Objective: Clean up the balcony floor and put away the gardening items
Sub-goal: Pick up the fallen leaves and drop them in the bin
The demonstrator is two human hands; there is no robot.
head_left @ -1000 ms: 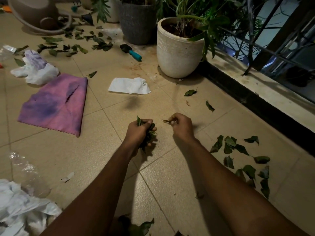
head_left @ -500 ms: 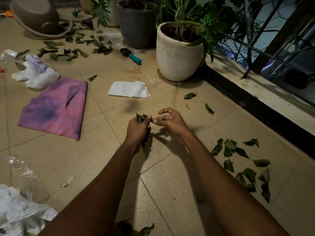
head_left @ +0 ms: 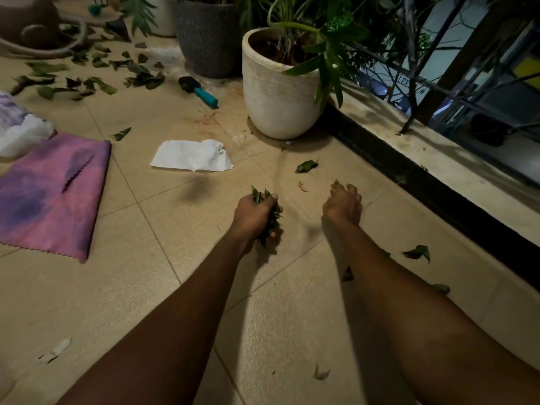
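My left hand grips a bunch of green leaves just above the tiled floor, mid-frame. To its right, my right hand reaches down with fingers spread and bent over a small leaf, of which only the tip shows. Another loose leaf lies further ahead. More leaves lie right of my right forearm, partly hidden by it. Many leaves are scattered at the far left. A teal-handled trowel lies beside the white pot.
A white tissue lies ahead of my left hand. A pink-purple cloth and a white plastic bag lie at the left. A grey pot and a brown watering can stand at the back. A raised ledge with railing bounds the right.
My right hand has left my left hand and moved right and forward, down onto a leaf on the floor. My left hand still holds the bunch. The view has moved closer.
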